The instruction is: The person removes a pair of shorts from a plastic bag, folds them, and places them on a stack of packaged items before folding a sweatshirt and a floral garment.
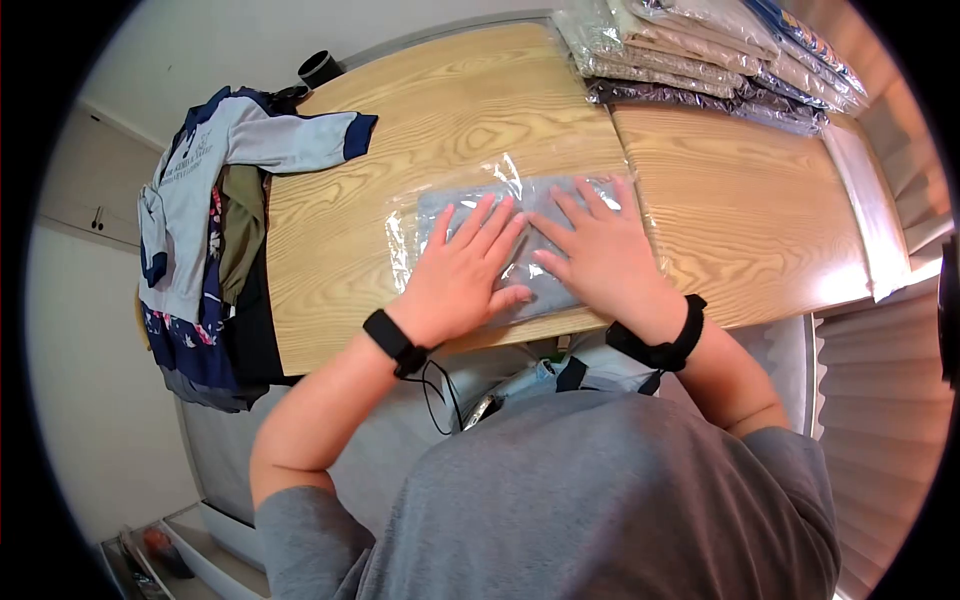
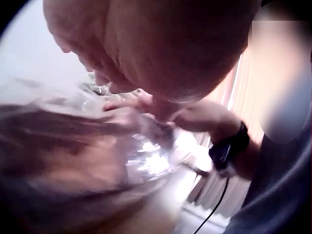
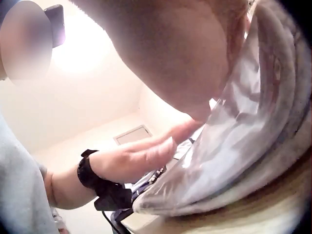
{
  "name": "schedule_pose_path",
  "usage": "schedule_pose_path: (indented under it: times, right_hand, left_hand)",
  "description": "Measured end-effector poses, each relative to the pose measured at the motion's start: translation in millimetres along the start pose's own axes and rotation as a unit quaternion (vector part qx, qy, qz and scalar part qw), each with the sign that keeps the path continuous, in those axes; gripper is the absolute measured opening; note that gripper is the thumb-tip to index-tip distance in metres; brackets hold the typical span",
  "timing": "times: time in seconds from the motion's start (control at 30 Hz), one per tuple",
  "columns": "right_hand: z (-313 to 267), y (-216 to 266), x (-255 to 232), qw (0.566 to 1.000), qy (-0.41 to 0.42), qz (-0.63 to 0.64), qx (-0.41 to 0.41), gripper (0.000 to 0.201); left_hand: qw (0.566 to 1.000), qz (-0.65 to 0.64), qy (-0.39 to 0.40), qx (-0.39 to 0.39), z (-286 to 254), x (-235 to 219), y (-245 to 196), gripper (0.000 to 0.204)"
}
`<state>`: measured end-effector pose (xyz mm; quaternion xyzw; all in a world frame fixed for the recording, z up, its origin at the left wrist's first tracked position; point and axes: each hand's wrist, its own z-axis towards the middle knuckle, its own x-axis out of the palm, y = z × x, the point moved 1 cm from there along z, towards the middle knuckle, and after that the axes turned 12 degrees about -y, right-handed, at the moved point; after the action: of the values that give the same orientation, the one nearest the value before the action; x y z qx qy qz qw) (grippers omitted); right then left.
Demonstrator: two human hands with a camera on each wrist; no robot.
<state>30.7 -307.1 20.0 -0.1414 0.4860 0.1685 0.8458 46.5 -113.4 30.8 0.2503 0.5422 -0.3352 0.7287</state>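
A folded grey garment in a clear plastic bag (image 1: 540, 270) lies near the front edge of the wooden table. On its left part rests my left hand (image 1: 460, 275), palm down with fingers spread. My right hand (image 1: 605, 250) lies flat on the right part, its fingers also spread and pointing away from me. In the right wrist view the clear bag (image 3: 219, 146) shows shiny wrinkles over thick folded layers, with the right palm against it. Glare and blur cover much of the bag (image 2: 151, 158) in the left wrist view.
A stack of bagged garments (image 1: 700, 60) stands at the back right of the wooden table (image 1: 430, 110). Several clothes, with a grey and navy sweatshirt (image 1: 250, 140) on top, hang over the left edge. A black cylinder (image 1: 320, 69) is at the back; white material (image 1: 865, 210) lies along the right edge.
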Motion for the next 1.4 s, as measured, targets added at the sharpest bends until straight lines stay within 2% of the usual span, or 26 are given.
schedule_pose_path:
  times: [0.07,0.17,0.33,0.4,0.73,0.8,1.0,1.03,1.1,1.2,1.27,1.3,1.33,1.4]
  right_hand:
    - [-2.7,-11.3,3.3,1.000,-0.017,0.023,-0.004,0.043]
    - [-6.0,-15.4,4.8,0.995,-0.039,0.090,0.006,0.043]
    - [-4.2,-14.9,6.2,0.994,-0.022,0.102,0.021,0.044]
    - [-3.3,-14.7,6.2,0.996,-0.010,0.087,0.024,0.044]
    - [-3.8,-12.8,15.4,0.995,0.032,0.084,0.038,0.048]
    - [-4.3,-12.3,15.2,0.996,0.002,0.086,0.029,0.045]
    - [-3.2,-13.2,10.0,0.999,-0.001,0.052,-0.001,0.044]
    - [-1.7,-6.9,3.7,0.999,-0.012,0.047,0.022,0.044]
    - [2.9,12.8,-0.8,0.999,-0.032,0.029,0.012,0.043]
    - [-8.3,29.6,19.7,0.998,-0.031,0.059,0.020,0.041]
    - [-11.4,27.5,34.8,0.997,-0.020,0.061,0.043,0.042]
    - [-8.1,26.8,31.8,0.997,-0.023,0.061,0.043,0.042]
    - [-5.9,26.3,25.9,0.996,-0.038,0.055,0.065,0.041]
    - [-9.7,27.7,24.0,0.994,-0.041,0.053,0.088,0.040]
  left_hand:
    - [0.999,0.022,0.023,0.012,0.8,10.8,8.1,0.074]
    - [0.997,-0.023,0.069,-0.008,-0.2,20.7,10.2,0.081]
    - [0.995,-0.043,0.086,-0.015,0.8,26.0,11.9,0.081]
    - [0.997,-0.042,0.062,-0.012,1.1,28.7,12.0,0.079]
    - [0.994,-0.069,0.084,-0.024,3.9,32.7,15.0,0.081]
    - [0.994,-0.069,0.082,-0.023,3.1,33.3,15.1,0.081]
    - [0.994,-0.066,0.080,-0.020,-0.7,36.8,16.2,0.082]
    - [0.994,-0.071,0.083,-0.024,-1.0,37.2,16.3,0.081]
    - [0.993,-0.076,0.082,-0.029,-0.1,35.4,18.2,0.081]
    - [0.984,-0.140,0.106,-0.040,-1.4,29.8,28.4,0.075]
    - [0.925,-0.363,0.046,-0.105,-3.7,24.7,42.9,0.070]
    - [0.954,-0.290,0.024,-0.072,-5.0,14.2,40.4,0.066]
    - [0.978,-0.195,0.062,-0.049,-6.9,2.9,33.1,0.064]
    - [0.989,-0.116,0.085,-0.014,-15.1,-0.1,21.6,0.066]
